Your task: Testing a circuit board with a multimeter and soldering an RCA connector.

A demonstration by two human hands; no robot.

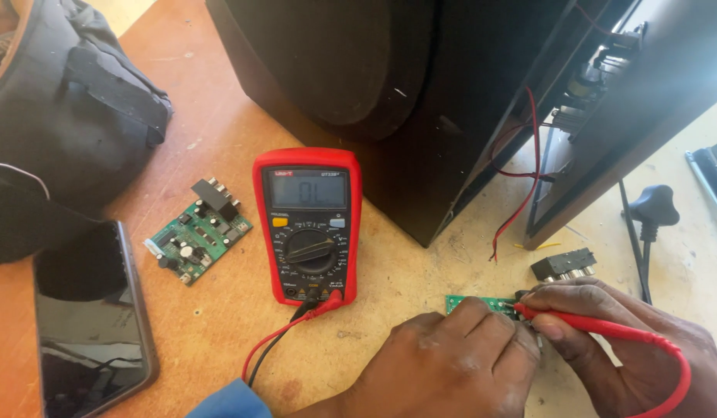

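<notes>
While the big black speaker cabinet [389, 101] fills the far middle of the tabletop [219, 139] with its back panel swung open and red wires [528, 178] trailing out, the work itself sits at the near edge, toward the right. A dark bag [56, 116] slumps at the far left corner, and a black phone [91, 317] lies face up along the left edge. In the middle of the tabletop stands a red multimeter [307, 224], its dial turned and its grey display lit, with red and black leads running from its base toward the near edge. A spare green circuit board [197, 240] lies just left of it.

The left hand [443, 364] curls closed over a small green circuit board [474, 303], pinning it down; only a strip of the board shows past the knuckles. The right hand [629, 348] pinches a red probe [598, 327], grip closed on its shaft, with the tip at the board's right end beside a black connector block [563, 265].

Probing well here seems to call for a steady board, a probe tip set squarely on one solder point without bridging its neighbour, and a glance at the display only once the tip is still. Whether the black probe is also in contact cannot be told; the left hand hides it.
</notes>
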